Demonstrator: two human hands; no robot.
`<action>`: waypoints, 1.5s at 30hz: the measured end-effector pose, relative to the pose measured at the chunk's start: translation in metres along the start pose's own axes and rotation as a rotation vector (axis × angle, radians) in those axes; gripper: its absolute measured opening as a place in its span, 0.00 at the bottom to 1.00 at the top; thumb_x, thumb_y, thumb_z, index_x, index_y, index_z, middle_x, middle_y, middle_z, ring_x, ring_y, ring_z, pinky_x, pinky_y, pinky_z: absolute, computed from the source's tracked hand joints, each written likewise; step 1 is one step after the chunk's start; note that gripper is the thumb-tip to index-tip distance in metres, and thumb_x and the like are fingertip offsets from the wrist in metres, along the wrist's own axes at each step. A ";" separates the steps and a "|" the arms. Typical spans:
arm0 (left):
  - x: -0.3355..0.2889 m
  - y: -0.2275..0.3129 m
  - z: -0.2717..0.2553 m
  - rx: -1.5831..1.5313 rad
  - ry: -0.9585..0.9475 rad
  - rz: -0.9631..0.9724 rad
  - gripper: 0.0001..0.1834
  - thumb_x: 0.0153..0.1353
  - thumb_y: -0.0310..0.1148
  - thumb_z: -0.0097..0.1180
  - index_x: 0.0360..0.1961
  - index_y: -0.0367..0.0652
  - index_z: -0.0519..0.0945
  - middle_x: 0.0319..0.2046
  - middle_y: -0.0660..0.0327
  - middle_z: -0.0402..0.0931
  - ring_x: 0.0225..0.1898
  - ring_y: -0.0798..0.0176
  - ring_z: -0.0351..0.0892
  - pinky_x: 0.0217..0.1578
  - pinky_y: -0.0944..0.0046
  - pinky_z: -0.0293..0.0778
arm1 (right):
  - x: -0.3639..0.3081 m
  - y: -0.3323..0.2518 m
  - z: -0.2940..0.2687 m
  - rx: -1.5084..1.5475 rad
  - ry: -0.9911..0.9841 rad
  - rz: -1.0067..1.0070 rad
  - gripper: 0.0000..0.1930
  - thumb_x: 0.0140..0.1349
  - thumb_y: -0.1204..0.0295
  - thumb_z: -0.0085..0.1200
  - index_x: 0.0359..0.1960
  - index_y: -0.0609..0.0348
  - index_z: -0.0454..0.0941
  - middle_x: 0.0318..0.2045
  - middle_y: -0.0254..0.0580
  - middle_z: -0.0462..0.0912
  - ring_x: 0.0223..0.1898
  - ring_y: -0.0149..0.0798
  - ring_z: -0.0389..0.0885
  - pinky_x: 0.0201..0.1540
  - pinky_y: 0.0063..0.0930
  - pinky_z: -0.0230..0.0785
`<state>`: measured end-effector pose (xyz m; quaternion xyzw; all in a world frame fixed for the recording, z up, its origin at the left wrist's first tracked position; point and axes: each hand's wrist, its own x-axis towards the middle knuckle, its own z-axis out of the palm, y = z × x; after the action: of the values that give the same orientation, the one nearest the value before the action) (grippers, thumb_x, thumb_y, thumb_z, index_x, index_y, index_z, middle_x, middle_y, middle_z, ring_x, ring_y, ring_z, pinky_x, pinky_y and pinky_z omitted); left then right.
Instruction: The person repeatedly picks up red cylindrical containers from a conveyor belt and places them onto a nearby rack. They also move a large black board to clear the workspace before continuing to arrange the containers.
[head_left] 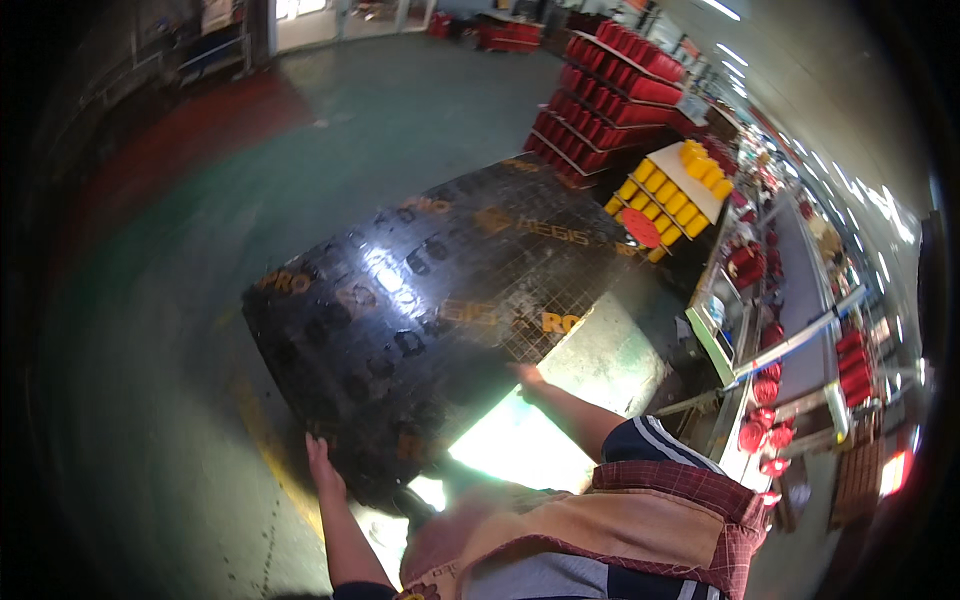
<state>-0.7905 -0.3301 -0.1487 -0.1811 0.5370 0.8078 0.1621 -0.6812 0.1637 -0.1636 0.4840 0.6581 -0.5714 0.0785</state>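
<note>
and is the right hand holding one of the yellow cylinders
No, the right hand is at the near edge of the black board, while the yellow cylinders are stacked farther off, apart from it.

This was a factory workshop: the painted green floor [400,105] bore a yellow line [268,440] at eight o'clock, red cylinders [612,110] stood in tiers at one o'clock, yellow cylinders [662,192] at two, a long bench [797,255] with red parts [752,436] ran past three, and strip lights [720,9] stretched from one to three o'clock.
</note>
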 end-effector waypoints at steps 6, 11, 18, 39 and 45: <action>-0.069 -0.027 -0.089 -0.078 0.099 -0.221 0.34 0.67 0.49 0.53 0.69 0.47 0.61 0.67 0.59 0.64 0.67 0.53 0.61 0.65 0.47 0.56 | -0.072 -0.038 0.057 0.048 -0.406 -0.370 0.11 0.65 0.68 0.55 0.43 0.62 0.76 0.32 0.38 0.78 0.34 0.38 0.81 0.33 0.32 0.74; -0.192 -0.088 -0.177 -0.017 0.436 -0.289 0.29 0.64 0.40 0.56 0.65 0.47 0.65 0.63 0.61 0.69 0.65 0.53 0.64 0.64 0.47 0.58 | -0.111 -0.073 0.115 0.283 -0.645 -0.029 0.04 0.67 0.72 0.51 0.37 0.58 0.75 0.26 0.30 0.72 0.22 0.25 0.72 0.19 0.18 0.64; -0.394 -0.175 -0.189 -0.238 0.706 -0.165 0.32 0.67 0.41 0.47 0.70 0.45 0.59 0.70 0.54 0.56 0.67 0.49 0.59 0.65 0.50 0.56 | -0.143 -0.057 0.203 0.169 -1.053 0.027 0.11 0.67 0.70 0.53 0.48 0.59 0.73 0.37 0.38 0.81 0.34 0.31 0.82 0.32 0.24 0.76; -0.668 -0.337 -0.247 -0.587 1.476 0.057 0.20 0.67 0.34 0.50 0.59 0.46 0.76 0.54 0.58 0.79 0.47 0.58 0.80 0.51 0.52 0.73 | -0.471 0.200 0.437 -1.046 -1.678 -0.600 0.22 0.67 0.66 0.52 0.62 0.51 0.72 0.54 0.35 0.78 0.49 0.33 0.79 0.50 0.26 0.72; -0.625 -0.286 -0.395 0.348 1.504 0.211 0.25 0.58 0.28 0.59 0.60 0.43 0.75 0.57 0.49 0.75 0.59 0.52 0.74 0.59 0.56 0.68 | -0.550 0.337 0.523 -1.113 -1.668 -1.553 0.30 0.60 0.65 0.56 0.66 0.39 0.66 0.58 0.53 0.74 0.57 0.53 0.74 0.58 0.42 0.68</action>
<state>-0.0622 -0.6321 -0.2295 -0.6003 0.6362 0.3830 -0.2971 -0.3857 -0.6115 -0.2057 -0.6321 0.6690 -0.2443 0.3052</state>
